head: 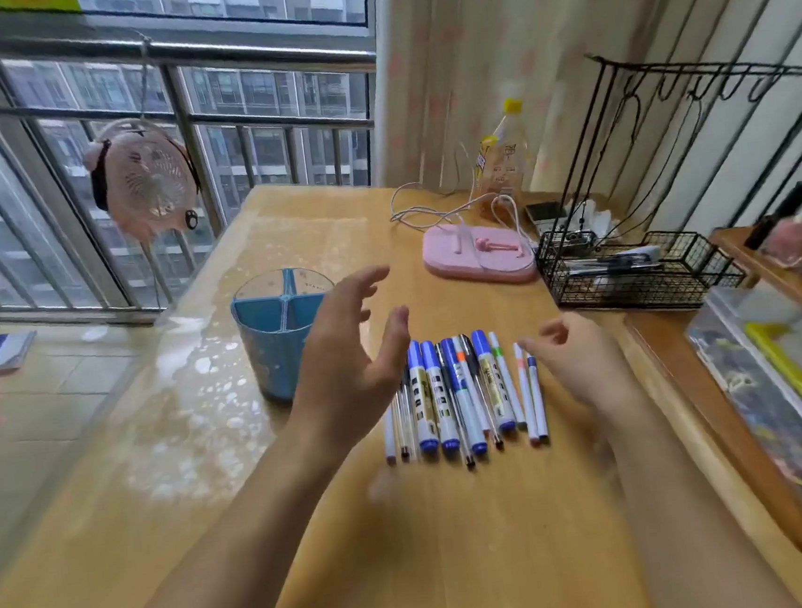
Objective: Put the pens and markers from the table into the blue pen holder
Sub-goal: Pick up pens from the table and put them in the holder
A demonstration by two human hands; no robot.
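Blue-capped pens and markers (461, 391) side by side, long axes pointing away, caps far, both hands (345, 358) empty, spread

No legible txt; marker (422, 399) labels blurred.

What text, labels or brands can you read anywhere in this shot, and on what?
None can be read.
Markers: printed barrel labels, too blurred.
Bottle: yellow label print, too blurred.
Blue booklet on the floor: white lettering, too blurred.
Blue pen holder: faint marks on the rim, too small.
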